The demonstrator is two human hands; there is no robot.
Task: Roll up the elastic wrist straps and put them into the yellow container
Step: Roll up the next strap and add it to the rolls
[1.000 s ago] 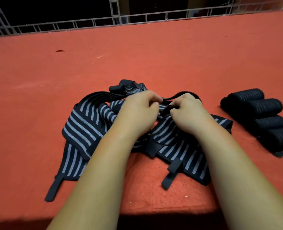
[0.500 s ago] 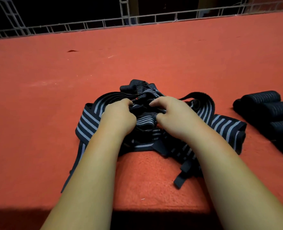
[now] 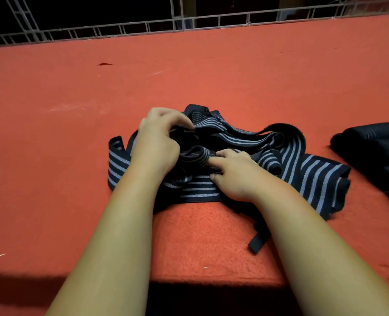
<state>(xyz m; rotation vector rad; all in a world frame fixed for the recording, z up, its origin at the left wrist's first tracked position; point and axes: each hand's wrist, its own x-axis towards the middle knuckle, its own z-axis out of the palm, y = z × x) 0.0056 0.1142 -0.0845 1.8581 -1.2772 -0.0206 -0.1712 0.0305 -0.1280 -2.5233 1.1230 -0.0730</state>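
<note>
Table (image 3: 52, 156): red felt. We're working close to our own edge, so the pile is easy to reach.
Left hand (image 3: 156, 144): fingers curled round a dark fold on top of the wrist straps (image 3: 314, 176). We reckon it's teasing one strap out of the tangle.
Curled strap end (image 3: 195, 156): a small striped loop between the hands, looks like the start of a roll.
Right hand (image 3: 233, 174): pinching that curl, probably so the elastic doesn't spring open.
Rolled straps (image 3: 373, 142): dark bundles side by side at far right, parked for later. The frame cuts them off, so we can't count them.
Yellow container: nowhere in view.
Hard to tell: how many straps are in the heap.
</note>
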